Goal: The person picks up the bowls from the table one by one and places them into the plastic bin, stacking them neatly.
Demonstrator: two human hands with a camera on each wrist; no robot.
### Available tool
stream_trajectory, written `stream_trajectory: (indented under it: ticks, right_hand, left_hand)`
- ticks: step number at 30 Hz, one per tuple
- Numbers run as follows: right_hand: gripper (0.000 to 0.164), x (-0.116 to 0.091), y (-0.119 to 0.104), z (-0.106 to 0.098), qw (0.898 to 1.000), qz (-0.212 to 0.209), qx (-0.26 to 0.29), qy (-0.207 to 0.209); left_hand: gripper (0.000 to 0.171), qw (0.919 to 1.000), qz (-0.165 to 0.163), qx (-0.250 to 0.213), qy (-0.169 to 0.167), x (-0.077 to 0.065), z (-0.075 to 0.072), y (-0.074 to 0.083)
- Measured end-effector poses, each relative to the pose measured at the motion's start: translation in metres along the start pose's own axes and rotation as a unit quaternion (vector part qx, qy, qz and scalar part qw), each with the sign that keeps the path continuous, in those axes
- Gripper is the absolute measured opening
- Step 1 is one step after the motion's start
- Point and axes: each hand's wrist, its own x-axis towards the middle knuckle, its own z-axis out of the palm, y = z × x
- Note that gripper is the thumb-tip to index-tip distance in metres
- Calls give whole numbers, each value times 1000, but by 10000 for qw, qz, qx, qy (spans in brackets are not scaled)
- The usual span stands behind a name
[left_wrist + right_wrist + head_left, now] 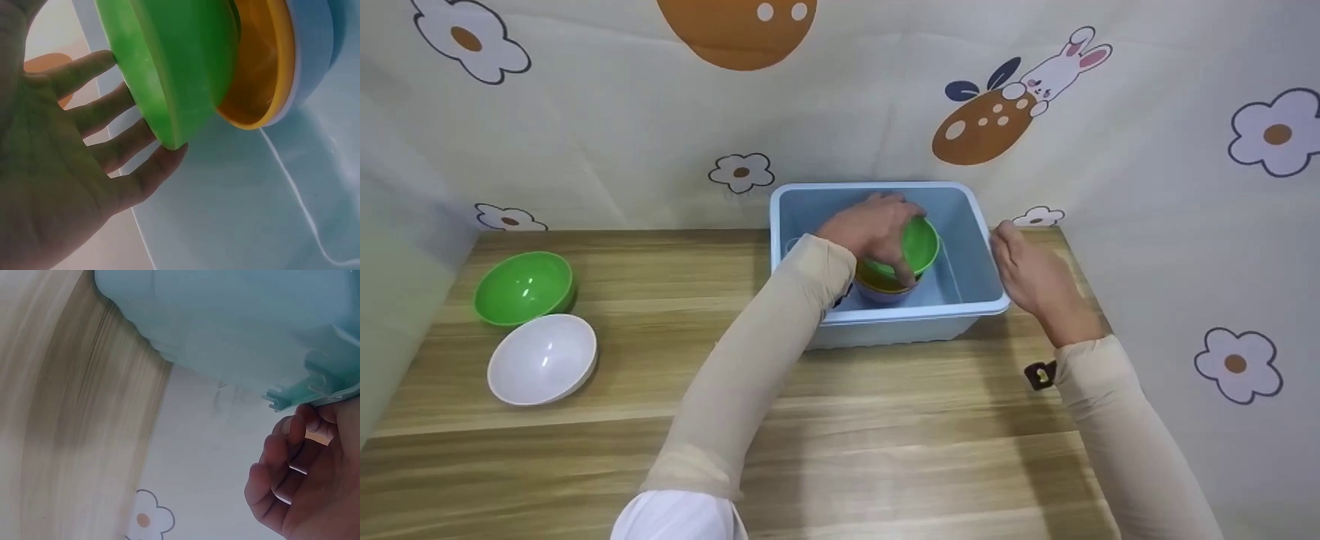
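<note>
Two hands at work around one blue bin (915,310), seen from the head view. Left hand (876,226) is inside the bin, thumb toward 6 o'clock, fingers toward 12, gripping a tilted green bowl (922,244) by its rim; left wrist view has four fingers spread along that rim. Right hand (1030,271) is at the bin's 3 o'clock side, fingers curled at the rim and holding it; thumb contact can't be made out.

Gripped bowl sits mid-bin. Below it, toward 7 o'clock, an orange bowl (256,62) nests in a pale bluish bowl (315,42); can't tell if green touches orange.

At 9 o'clock, well apart from the bin: second green bowl (524,288), with a white bowl (542,360) right up against it at its 6 o'clock. Both face up on the wood-grain table (885,435).

Printed cloth (622,112) behind, at 12 o'clock; rabbit print (1048,79) at 1 o'clock from the bin. Beige sleeves (750,367) on both arms.
</note>
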Motion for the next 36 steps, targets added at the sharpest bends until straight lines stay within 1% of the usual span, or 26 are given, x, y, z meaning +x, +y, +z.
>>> stream_trajectory:
  ticks: [7,16,22,24,29,33,36]
  right_hand:
    - [39,0,0,0,9999,136,55,-86]
    - [41,0,0,2,9994,266,220,-79]
    - [38,0,0,2,9997,115,212,-11]
    - [38,0,0,2,9997,83,214,-14]
    - [39,0,1,2,9996,165,237,-28]
    - [41,0,1,2,9994,231,248,-87]
    - [41,1,0,1,9993,257,256,-133]
  left_hand:
    - [97,10000,-12,6,38,1,3,-3]
    - [96,10000,-69,40,-44,2,7,-4]
    - [97,9999,85,128,-26,1,9,-5]
    - [98,9999,72,111,-58,0,9,-5]
    - [96,9999,8,37,-136,0,10,-4]
    - [94,9999,34,100,-130,0,12,-5]
    - [94,9998,-33,98,-166,0,13,-5]
